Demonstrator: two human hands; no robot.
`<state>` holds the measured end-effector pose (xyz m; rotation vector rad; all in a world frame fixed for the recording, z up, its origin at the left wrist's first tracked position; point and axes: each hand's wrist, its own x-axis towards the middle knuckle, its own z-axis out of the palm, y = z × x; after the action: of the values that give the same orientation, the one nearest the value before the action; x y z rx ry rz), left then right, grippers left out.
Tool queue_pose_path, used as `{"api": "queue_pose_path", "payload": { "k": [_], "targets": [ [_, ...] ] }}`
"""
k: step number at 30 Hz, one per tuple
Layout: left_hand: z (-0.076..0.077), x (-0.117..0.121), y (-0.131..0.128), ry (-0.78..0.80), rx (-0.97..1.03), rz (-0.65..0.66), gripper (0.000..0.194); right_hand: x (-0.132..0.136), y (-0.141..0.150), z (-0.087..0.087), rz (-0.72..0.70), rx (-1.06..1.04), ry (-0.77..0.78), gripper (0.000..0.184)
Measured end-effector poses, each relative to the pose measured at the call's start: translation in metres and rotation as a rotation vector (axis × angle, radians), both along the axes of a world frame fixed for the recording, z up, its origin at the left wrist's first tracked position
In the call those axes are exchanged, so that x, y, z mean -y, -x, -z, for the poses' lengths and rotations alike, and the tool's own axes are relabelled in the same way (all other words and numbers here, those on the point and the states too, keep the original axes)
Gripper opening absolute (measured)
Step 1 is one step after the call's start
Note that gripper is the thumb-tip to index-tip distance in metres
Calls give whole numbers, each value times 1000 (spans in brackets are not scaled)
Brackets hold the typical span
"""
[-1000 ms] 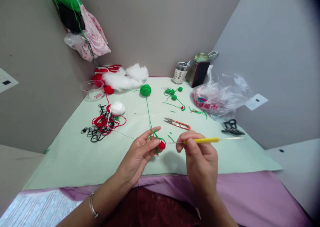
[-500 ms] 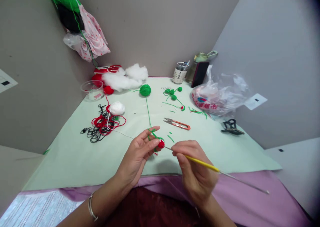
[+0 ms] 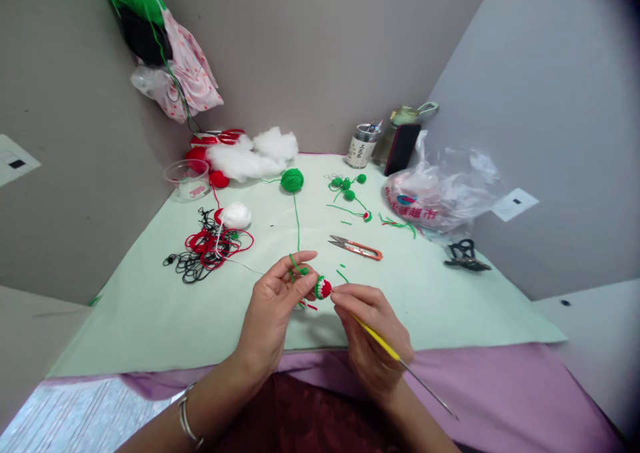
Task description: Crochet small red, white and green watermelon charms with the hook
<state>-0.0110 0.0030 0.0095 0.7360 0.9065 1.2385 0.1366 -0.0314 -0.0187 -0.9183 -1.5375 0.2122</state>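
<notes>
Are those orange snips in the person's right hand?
No, the right hand holds the yellow-handled hook, while the orange snips lie on the table.

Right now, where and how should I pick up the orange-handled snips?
Probably take the snips by the orange handle, coming from your right: they lie flat on the mat, handle end towards your right, pointed blades towards your left.
</notes>
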Motion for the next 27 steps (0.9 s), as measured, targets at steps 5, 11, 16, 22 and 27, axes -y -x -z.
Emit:
{"api": "queue_pose_path", "payload": {
  "k": [5,11,16,22,27],
  "targets": [
    [-2,0,1,40,13,49,41,-1,-2,6,-15,-160,100,35],
    [0,3,4,-4,-23,145,37,-18,-5,3,-227,-566,301,12],
    [1,4,5,-11,-36,166,37,-21,-6,-1,-266,-649,365,7],
    [2,4,5,-26,-14,220,39,-22,-5,-3,-336,-697,406,8],
    [-2,3,8,1,-13,270,48,-24,-5,-7,-379,-731,474,17]
  ]
}}
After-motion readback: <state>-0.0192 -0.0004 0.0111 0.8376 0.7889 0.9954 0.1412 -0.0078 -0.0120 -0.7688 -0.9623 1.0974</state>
